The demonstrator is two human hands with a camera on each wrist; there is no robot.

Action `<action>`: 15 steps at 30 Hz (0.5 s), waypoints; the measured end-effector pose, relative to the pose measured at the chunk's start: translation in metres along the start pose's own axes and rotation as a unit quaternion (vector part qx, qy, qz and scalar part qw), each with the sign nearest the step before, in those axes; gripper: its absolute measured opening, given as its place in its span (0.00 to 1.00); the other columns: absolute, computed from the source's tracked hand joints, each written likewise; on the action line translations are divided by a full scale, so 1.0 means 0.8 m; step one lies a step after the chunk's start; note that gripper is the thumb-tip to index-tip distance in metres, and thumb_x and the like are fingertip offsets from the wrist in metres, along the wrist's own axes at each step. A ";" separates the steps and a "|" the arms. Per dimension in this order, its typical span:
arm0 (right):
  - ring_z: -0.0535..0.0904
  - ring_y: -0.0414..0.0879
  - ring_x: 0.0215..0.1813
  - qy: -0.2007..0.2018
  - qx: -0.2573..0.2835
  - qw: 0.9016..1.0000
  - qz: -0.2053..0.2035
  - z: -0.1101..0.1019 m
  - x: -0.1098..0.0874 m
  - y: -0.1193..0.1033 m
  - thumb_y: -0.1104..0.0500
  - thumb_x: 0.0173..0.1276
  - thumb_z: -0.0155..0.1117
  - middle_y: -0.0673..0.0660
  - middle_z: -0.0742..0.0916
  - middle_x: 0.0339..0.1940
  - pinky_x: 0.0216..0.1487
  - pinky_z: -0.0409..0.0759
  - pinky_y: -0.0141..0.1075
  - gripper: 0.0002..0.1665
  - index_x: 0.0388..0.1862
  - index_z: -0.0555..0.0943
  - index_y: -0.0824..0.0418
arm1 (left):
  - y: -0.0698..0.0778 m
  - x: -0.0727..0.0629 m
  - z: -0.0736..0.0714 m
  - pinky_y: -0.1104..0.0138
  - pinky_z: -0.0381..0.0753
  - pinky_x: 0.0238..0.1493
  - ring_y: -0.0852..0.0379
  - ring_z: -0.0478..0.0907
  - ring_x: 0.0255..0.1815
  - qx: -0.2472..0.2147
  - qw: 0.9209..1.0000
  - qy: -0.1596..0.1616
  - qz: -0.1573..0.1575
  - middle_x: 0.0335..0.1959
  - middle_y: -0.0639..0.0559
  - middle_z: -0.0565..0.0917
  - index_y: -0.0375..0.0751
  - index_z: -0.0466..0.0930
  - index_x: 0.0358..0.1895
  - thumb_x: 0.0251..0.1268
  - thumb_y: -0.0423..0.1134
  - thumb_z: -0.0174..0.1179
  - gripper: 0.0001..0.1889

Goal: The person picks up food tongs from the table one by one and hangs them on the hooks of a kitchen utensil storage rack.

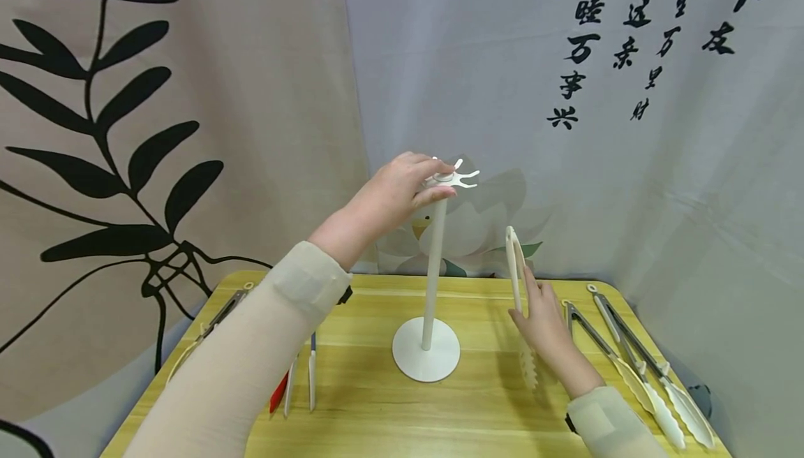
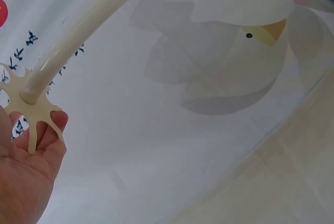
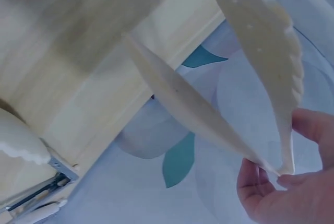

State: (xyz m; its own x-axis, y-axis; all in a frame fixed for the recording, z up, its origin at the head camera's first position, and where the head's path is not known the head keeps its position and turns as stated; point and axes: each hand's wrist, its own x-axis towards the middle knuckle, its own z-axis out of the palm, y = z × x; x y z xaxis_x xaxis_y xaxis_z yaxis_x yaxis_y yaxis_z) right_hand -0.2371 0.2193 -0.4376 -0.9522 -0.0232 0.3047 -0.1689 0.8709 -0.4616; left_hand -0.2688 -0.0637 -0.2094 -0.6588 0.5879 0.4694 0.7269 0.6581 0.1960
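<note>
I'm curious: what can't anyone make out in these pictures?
Head view: the left grip covers part of the white, many-hooked stand top.
Head view: the cream fabric sleeve hides part of the slim red utensil.
Left wrist view: the left edge cuts off the rounded red mark.
Right wrist view: the top edge cuts off one end of the cream, scallop-edged tongs.

A yellowish wooden desk (image 1: 358, 388) stands before a beige cloth (image 1: 270, 95) printed with black leaves (image 1: 107, 243) and a greyish-white cloth (image 1: 465, 60) bearing black writing (image 1: 589, 10) and a pale flower (image 1: 474, 231), in soft light.
</note>
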 end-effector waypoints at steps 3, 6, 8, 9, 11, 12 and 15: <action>0.70 0.66 0.53 0.010 0.008 1.000 -0.004 -0.004 0.000 -0.007 0.62 0.60 0.68 0.73 0.69 0.57 0.47 0.75 0.57 0.54 0.77 0.46 0.61 | 0.001 0.000 0.000 0.64 0.71 0.63 0.54 0.70 0.61 0.001 1.000 0.004 0.000 0.56 0.55 0.79 0.50 0.76 0.59 0.63 0.55 0.54 0.24; 0.70 0.65 0.54 0.025 0.018 0.999 -0.013 -0.006 0.000 -0.013 0.62 0.59 0.68 0.72 0.69 0.56 0.49 0.74 0.57 0.54 0.77 0.47 0.59 | 0.001 0.001 0.000 0.64 0.72 0.62 0.53 0.71 0.61 0.003 1.000 0.007 0.002 0.56 0.54 0.80 0.50 0.76 0.59 0.63 0.56 0.55 0.24; 0.70 0.65 0.54 0.035 0.022 0.999 -0.020 -0.008 0.000 -0.017 0.63 0.59 0.68 0.71 0.70 0.56 0.49 0.74 0.57 0.54 0.77 0.47 0.59 | 0.001 0.001 0.001 0.64 0.72 0.62 0.53 0.71 0.61 0.004 1.000 0.008 0.002 0.56 0.54 0.80 0.50 0.76 0.58 0.63 0.56 0.54 0.24; 0.70 0.64 0.54 0.039 0.022 0.999 -0.023 -0.008 0.000 -0.019 0.63 0.59 0.68 0.71 0.70 0.56 0.48 0.74 0.56 0.54 0.77 0.47 0.59 | 0.001 0.001 0.001 0.64 0.72 0.62 0.53 0.71 0.60 0.006 1.000 0.009 0.002 0.56 0.54 0.80 0.50 0.76 0.58 0.63 0.56 0.54 0.24; 0.70 0.64 0.54 0.045 0.024 0.998 -0.029 -0.009 0.000 -0.022 0.63 0.59 0.68 0.71 0.69 0.56 0.48 0.75 0.56 0.53 0.77 0.47 0.59 | 0.002 0.001 0.001 0.64 0.73 0.61 0.54 0.72 0.60 0.008 1.000 0.009 0.001 0.56 0.54 0.80 0.50 0.76 0.58 0.63 0.56 0.54 0.24; 0.70 0.63 0.54 0.048 0.025 0.998 -0.030 -0.010 0.000 -0.023 0.64 0.59 0.68 0.71 0.69 0.56 0.48 0.75 0.55 0.53 0.77 0.47 0.59 | 0.002 0.001 0.001 0.64 0.73 0.61 0.54 0.72 0.60 0.009 1.000 0.010 0.000 0.56 0.54 0.80 0.50 0.77 0.58 0.63 0.56 0.54 0.24; 0.69 0.63 0.54 0.051 0.026 0.998 -0.032 -0.012 0.001 -0.028 0.64 0.61 0.67 0.70 0.68 0.57 0.47 0.75 0.55 0.54 0.77 0.45 0.57 | 0.002 0.001 0.002 0.63 0.73 0.61 0.53 0.72 0.60 0.013 1.000 0.010 -0.001 0.56 0.54 0.80 0.50 0.77 0.58 0.63 0.56 0.54 0.24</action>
State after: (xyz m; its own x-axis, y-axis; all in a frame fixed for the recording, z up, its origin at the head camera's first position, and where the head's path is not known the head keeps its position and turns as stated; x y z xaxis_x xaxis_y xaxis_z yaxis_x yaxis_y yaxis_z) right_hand -0.2313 0.2046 -0.4191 -0.9081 -0.0259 0.4180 -0.2447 0.8428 -0.4793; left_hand -0.2682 -0.0613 -0.2098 -0.6556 0.5771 0.4869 0.7207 0.6708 0.1753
